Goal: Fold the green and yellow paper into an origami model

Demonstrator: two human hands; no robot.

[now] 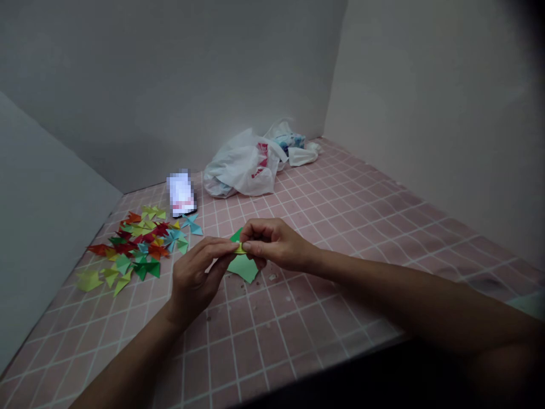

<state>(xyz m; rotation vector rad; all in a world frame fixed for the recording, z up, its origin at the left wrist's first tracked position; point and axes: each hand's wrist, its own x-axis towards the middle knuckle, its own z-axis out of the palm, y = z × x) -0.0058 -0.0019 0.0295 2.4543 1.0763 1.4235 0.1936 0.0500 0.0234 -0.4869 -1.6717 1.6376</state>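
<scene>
The left hand [196, 274] and right hand [279, 243] pinch a yellow folded paper [240, 249] between their fingers, above green paper [245, 268]. Open tiled surface [349, 204] stretches rightward to the wall [430, 113]; folded paper pieces [136, 241] crowd the left edge.

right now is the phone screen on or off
On: the phone beyond the folded paper pieces shows a bright, whitish display with pink near its bottom, though its content is blurred out.

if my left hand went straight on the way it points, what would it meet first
Beyond the yellow paper it holds, your left hand would probably meet your right hand, though depth is unclear.
</scene>
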